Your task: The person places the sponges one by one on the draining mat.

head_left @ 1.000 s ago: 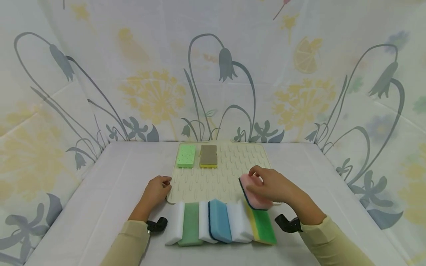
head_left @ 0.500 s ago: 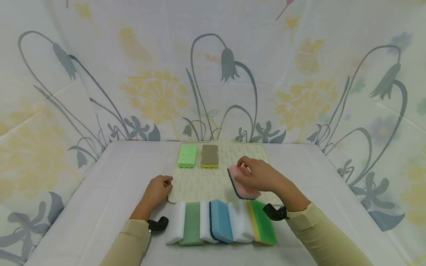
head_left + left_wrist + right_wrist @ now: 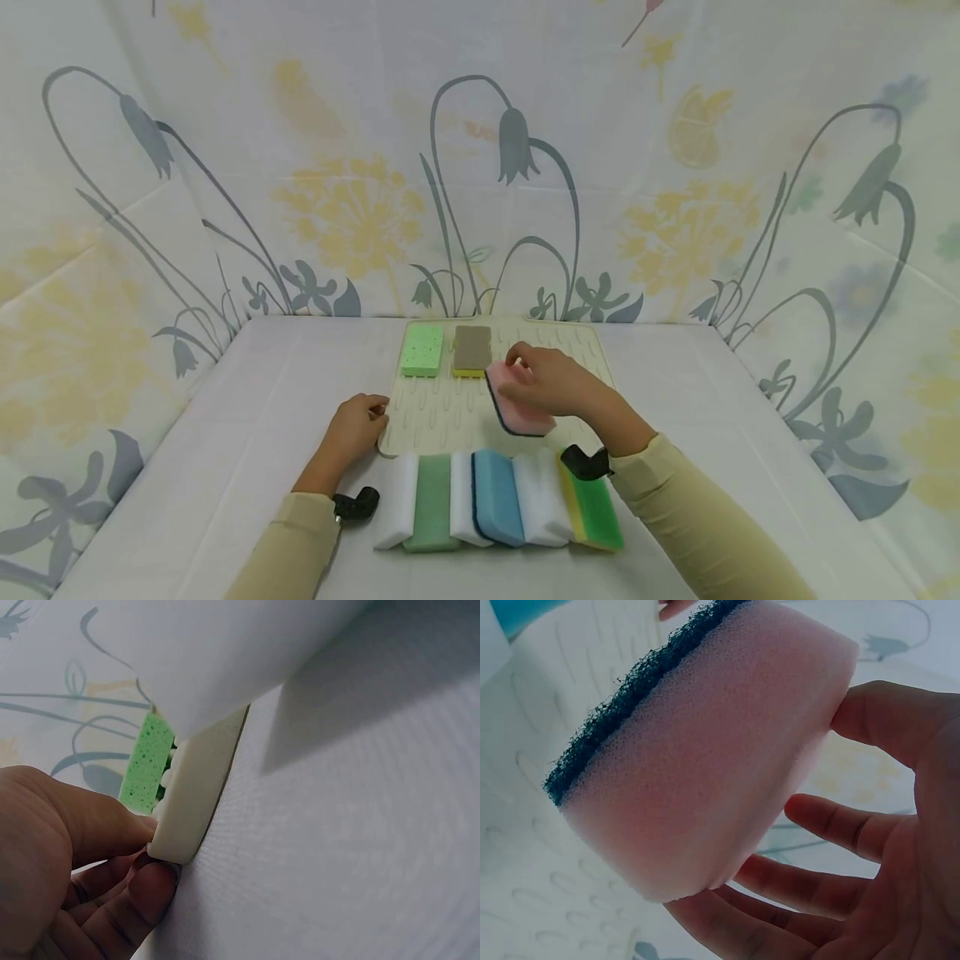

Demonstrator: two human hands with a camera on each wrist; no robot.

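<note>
My right hand (image 3: 557,382) holds a pink sponge (image 3: 521,408) with a dark scouring layer above the middle of a cream ridged mat (image 3: 438,429). In the right wrist view, thumb and fingers grip the pink sponge (image 3: 712,757) from its sides, its dark teal scouring side (image 3: 630,705) facing away from the palm. At the mat's left edge, my left hand (image 3: 354,429) pinches the rim; the left wrist view shows the thumb over the mat's edge (image 3: 199,787) and fingers under it. A light green sponge (image 3: 422,351) and a grey-brown and yellow sponge (image 3: 472,350) lie on the mat's far left.
A row of sponges lies in front of the mat: white ones (image 3: 396,504), a dull green one (image 3: 432,504), a blue one (image 3: 498,500) and a green-yellow one (image 3: 595,504). A flower-patterned cloth (image 3: 480,208) rises behind the white table (image 3: 285,367).
My right hand has carried the pink sponge leftward and away from me, from above the green-yellow sponge to above the mat's middle. The left hand stays at the mat's edge.
</note>
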